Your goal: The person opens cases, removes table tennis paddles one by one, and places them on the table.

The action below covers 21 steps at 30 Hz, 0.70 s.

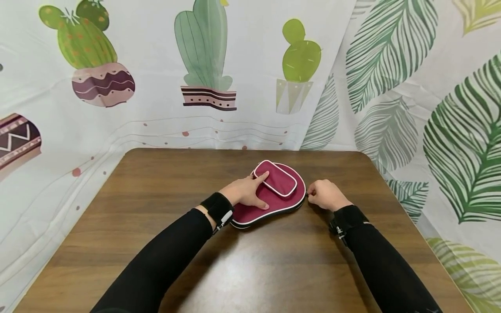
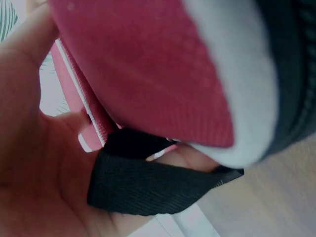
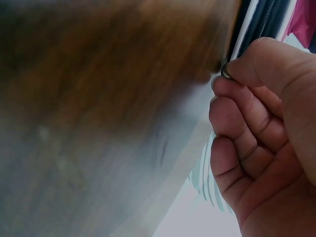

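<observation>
A dark red table tennis paddle case [image 1: 282, 202] with white piping and a small zipped pocket [image 1: 278, 178] lies on the table. My left hand [image 1: 246, 191] rests over its narrower end, index finger stretched onto the pocket and thumb spread on the case's face; the other fingers are mostly hidden in the head view. A black strap loop [image 2: 148, 182] at that end lies against the palm in the left wrist view. At the case's right edge my right hand [image 1: 325, 194] pinches the dark zipper pull [image 3: 225, 72] between thumb and index finger, remaining fingers curled.
The brown wooden table [image 1: 176, 174] has rounded far corners. Behind it hangs a cloth [image 1: 152, 104] printed with cacti, and large leaves cover the cloth [image 1: 415, 143] on the right. Both wrists wear black bands.
</observation>
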Available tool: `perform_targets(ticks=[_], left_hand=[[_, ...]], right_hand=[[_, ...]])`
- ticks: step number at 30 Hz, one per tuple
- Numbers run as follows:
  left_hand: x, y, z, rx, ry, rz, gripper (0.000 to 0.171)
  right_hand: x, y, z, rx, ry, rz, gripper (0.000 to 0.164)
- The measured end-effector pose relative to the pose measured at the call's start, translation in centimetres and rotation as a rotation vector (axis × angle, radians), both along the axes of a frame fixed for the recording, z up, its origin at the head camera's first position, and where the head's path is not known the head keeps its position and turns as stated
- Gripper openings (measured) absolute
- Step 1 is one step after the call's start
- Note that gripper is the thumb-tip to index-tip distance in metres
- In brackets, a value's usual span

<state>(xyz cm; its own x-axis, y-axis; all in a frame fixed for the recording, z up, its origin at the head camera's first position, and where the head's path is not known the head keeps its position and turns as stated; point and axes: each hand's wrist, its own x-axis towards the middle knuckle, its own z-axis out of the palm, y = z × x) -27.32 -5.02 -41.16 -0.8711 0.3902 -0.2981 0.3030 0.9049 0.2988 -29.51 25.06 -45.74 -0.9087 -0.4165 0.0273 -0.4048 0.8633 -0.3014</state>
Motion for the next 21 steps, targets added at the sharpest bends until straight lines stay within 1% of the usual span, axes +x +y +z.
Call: perform_targets(ticks=[5,8,12,21], left_hand=[[0.5,0.6,-0.1,-0.012,0.012,0.049,0.111],[0.7,0.9,-0.3,-0.011,0.023,0.065,0.112],[0.9,1.3,-0.6,-0.010,0.042,0.075,0.114],[1.1,2.0,-1.0,-0.041,0.048,0.096,0.118]], right_hand=[[0.0,0.1,0.0,0.003,-0.005,0.009,0.012],[0.1,0.1,0.1,0.004,-0.015,0.006,0.011],[0.2,-0.1,0.1,0.003,-0.021,0.008,0.011],[0.4,-0.4,0.1,0.013,0.000,0.028,0.008]])
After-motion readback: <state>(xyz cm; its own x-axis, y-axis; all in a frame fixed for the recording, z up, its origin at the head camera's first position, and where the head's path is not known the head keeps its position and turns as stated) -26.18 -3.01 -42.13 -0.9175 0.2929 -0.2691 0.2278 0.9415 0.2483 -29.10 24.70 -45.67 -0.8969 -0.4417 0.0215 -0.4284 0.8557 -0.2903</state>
